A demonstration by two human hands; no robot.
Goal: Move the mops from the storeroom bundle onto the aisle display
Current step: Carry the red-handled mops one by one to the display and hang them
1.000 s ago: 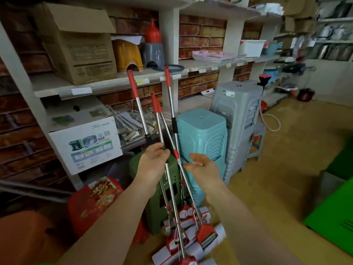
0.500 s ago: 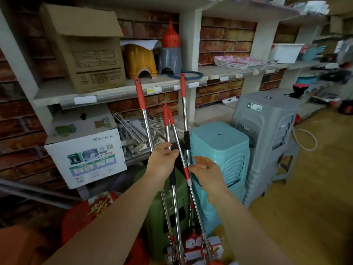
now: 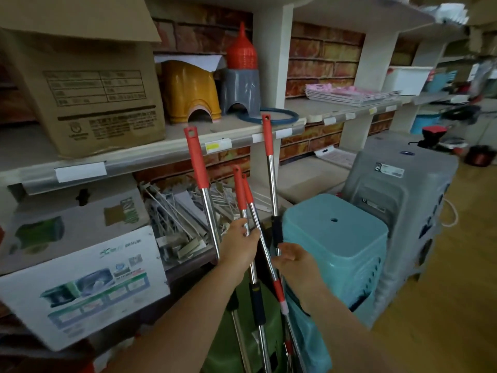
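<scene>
Fingers [image 3: 248, 232] of the left hand [image 3: 238, 247] are curled around the steel poles of the mops [image 3: 243, 200], grasping them. The right hand [image 3: 294, 261] is beside them with loose, released fingers, its palm near the rightmost pole. Four poles stand nearly upright and spread like a fan, with the orange grips pointing up toward the shelf [image 3: 161, 154]. They are in front of green and blue stools [image 3: 336, 246]. Mop heads are cut off at the bottom edge.

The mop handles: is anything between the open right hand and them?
Nothing visible. The right hand lies open right beside the mop handles, which the left hand grips with its fingers.
</scene>
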